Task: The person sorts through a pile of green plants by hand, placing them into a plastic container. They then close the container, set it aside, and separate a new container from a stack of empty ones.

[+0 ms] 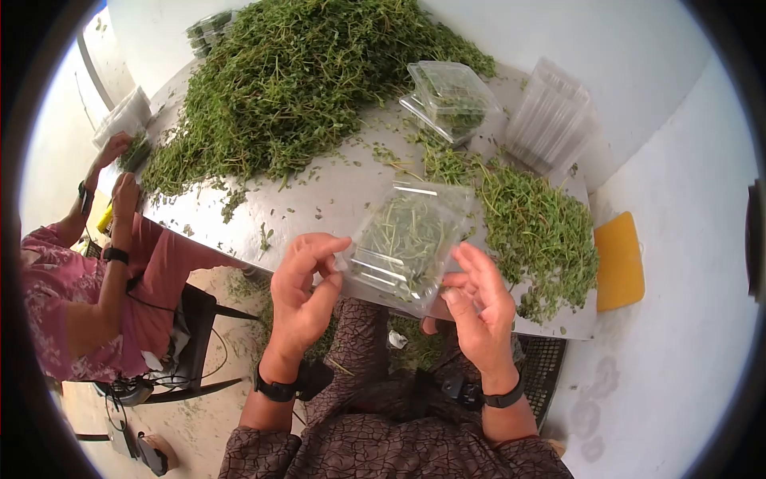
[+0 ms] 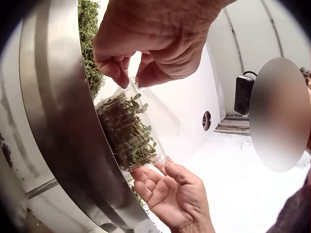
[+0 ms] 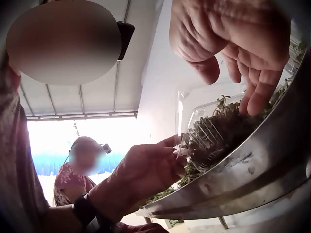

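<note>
A clear plastic clamshell box (image 1: 403, 243) filled with leafy green stems is held up over the table's front edge, between both hands. My left hand (image 1: 305, 279) pinches its left corner between thumb and fingertips; in the left wrist view the left hand (image 2: 155, 43) grips the film-like edge above the packed greens (image 2: 129, 131). At the opposite side is my right hand (image 1: 483, 307), with its fingers extended against the box. The right wrist view shows the right hand (image 3: 238, 43) with its thumb standing apart from the box and its fingers reaching down along the greens.
A large heap of greens (image 1: 279, 88) covers the back of the metal table (image 1: 239, 231); a smaller pile (image 1: 535, 231) lies at right. Filled boxes (image 1: 455, 96) and stacked clear containers (image 1: 550, 120) stand behind it. Another person (image 1: 88, 295) sits at left. A yellow board (image 1: 619, 262) is at right.
</note>
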`<action>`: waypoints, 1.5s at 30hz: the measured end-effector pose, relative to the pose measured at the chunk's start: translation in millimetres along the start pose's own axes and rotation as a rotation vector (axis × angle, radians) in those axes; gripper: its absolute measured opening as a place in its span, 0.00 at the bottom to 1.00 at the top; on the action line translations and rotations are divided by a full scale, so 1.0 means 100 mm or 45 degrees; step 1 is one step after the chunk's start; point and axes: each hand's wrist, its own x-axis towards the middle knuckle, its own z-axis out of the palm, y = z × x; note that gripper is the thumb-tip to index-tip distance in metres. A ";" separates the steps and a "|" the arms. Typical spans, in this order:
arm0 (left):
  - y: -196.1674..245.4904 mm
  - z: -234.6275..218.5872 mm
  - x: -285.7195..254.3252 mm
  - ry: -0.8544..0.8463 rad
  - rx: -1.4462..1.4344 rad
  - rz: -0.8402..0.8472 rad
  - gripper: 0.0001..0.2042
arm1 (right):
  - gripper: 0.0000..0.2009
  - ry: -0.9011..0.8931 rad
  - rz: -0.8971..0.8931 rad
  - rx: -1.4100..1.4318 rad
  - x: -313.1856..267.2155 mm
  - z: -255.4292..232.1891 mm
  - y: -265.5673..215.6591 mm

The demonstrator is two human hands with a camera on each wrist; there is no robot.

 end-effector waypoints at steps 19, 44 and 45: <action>0.11 0.13 -0.21 0.038 0.060 -0.013 0.14 | 0.15 -0.044 0.277 0.046 -0.10 -0.16 -0.17; 0.04 0.18 -0.21 0.020 0.092 0.005 0.17 | 0.12 -0.065 -0.139 -0.332 -0.07 0.01 -0.04; 0.05 0.18 -0.21 0.024 0.087 0.003 0.17 | 0.12 -0.065 -0.090 -0.328 -0.07 0.02 -0.05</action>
